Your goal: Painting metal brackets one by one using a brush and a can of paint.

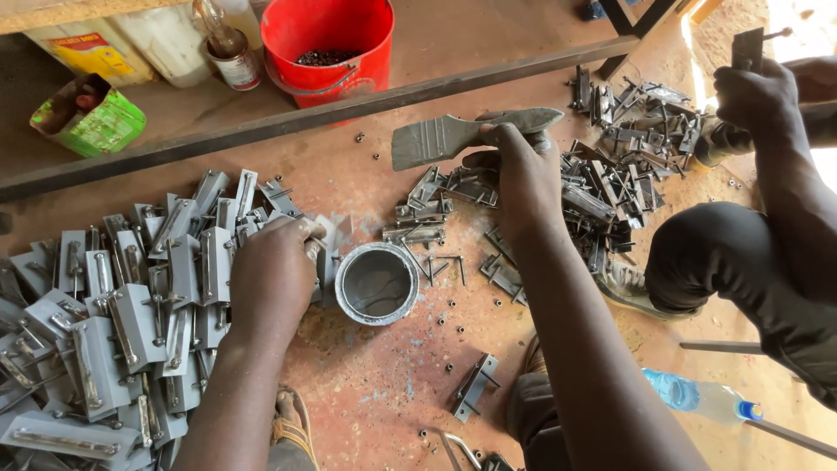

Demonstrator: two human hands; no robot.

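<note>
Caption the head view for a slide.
Right hand holds a paintbrush above unpainted latches; left hand rests on painted grey latches beside a paint tin.

Single head view, looking steeply down, close over floor (392,384)

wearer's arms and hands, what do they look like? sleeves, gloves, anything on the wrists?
Both hands are bare: no gloves on the left hand or the right hand. Both forearms are uncovered right to the bottom edge of the head view, with no sleeve cuff showing. No watch, band or ring is visible. The skin looks dusty and work-marked, with pale grey smears on the left fingertips.
</note>
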